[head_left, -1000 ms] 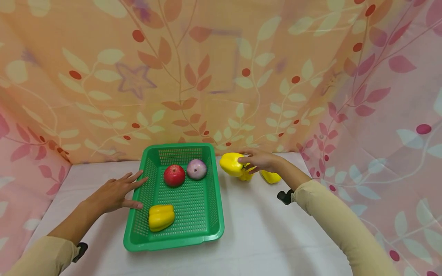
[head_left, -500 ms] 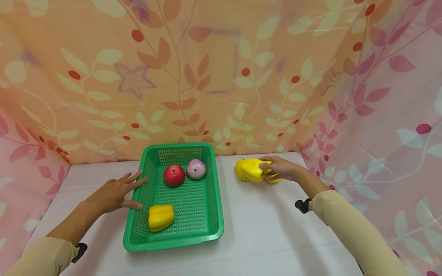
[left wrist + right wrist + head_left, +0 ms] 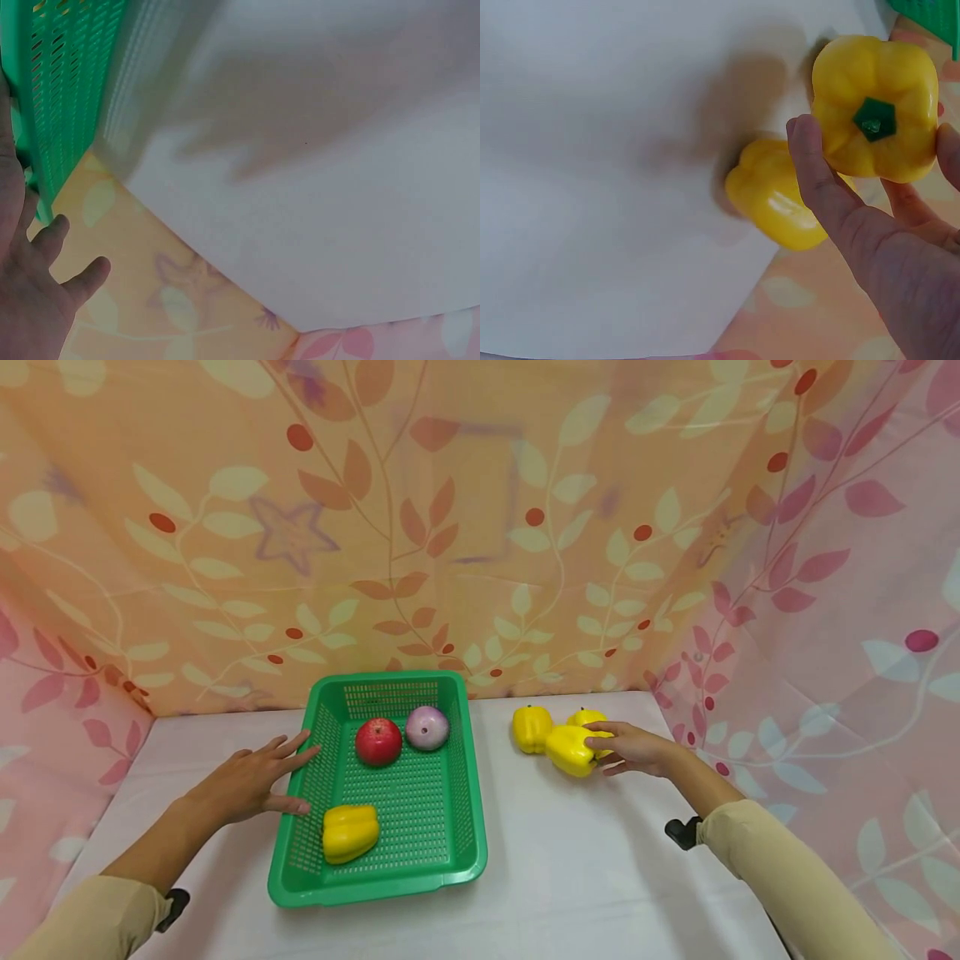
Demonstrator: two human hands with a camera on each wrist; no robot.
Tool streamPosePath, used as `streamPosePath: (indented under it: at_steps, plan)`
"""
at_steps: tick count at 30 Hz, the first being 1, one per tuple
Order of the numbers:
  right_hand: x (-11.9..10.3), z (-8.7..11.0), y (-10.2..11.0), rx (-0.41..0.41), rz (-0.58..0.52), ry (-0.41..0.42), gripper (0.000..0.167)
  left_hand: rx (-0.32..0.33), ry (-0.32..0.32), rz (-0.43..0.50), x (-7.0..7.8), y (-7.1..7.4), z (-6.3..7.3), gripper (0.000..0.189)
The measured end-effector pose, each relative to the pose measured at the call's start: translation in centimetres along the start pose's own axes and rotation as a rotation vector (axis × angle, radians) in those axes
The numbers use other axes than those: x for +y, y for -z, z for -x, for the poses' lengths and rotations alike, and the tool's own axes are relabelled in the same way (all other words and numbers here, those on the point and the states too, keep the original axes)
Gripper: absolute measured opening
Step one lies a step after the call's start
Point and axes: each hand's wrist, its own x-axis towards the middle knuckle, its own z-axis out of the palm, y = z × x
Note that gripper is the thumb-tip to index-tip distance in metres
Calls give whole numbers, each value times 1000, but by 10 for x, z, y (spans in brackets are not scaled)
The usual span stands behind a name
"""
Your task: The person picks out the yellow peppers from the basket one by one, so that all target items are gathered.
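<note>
My right hand [image 3: 633, 749] grips a yellow bell pepper [image 3: 572, 750] by its stem end, close over the white table. In the right wrist view the fingers lie around this pepper's sides, its green stem [image 3: 874, 120] facing the camera. Two more yellow bell peppers lie just beyond it, one at the left [image 3: 532, 729] and one behind [image 3: 587, 717], partly covered. At the left side of a green plastic basket [image 3: 468, 793], my left hand [image 3: 251, 781] has its fingers spread over the rim. That hand holds nothing.
Inside the basket are a red pomegranate-like fruit [image 3: 378, 742], a pale purple round vegetable [image 3: 427, 728] and another yellow bell pepper [image 3: 350, 833]. A patterned curtain [image 3: 390, 568] stands behind the white table [image 3: 555, 877] and along both sides.
My right hand has carried the yellow bell pepper rightward from beside the basket, then down and nearer, in front of the other two. My left hand and the basket have stayed put.
</note>
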Motion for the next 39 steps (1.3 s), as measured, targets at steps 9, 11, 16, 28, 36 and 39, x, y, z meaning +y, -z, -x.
streamPosePath:
  at_steps: [9, 11, 16, 28, 36, 39]
  plan:
    - [25, 4, 1, 2, 12, -27, 70, 0, -1, 7, -1, -2, 0, 93]
    - [30, 5, 2, 4, 19, -34, 70, 4, -3, 7, -2, -2, 0, 94]
    - [44, 2, 2, 32, 23, -52, 70, 15, -10, -5, -4, -2, 0, 94]
    - [69, -3, 1, 75, 69, -13, 74, 13, -11, -2, -4, -4, 0, 93]
    - [68, -5, 0, 94, 82, -13, 75, 18, -21, -1, -3, -2, 0, 92]
    - [67, -5, 1, 95, 73, -17, 75, 18, -22, -3, -3, -1, 0, 92]
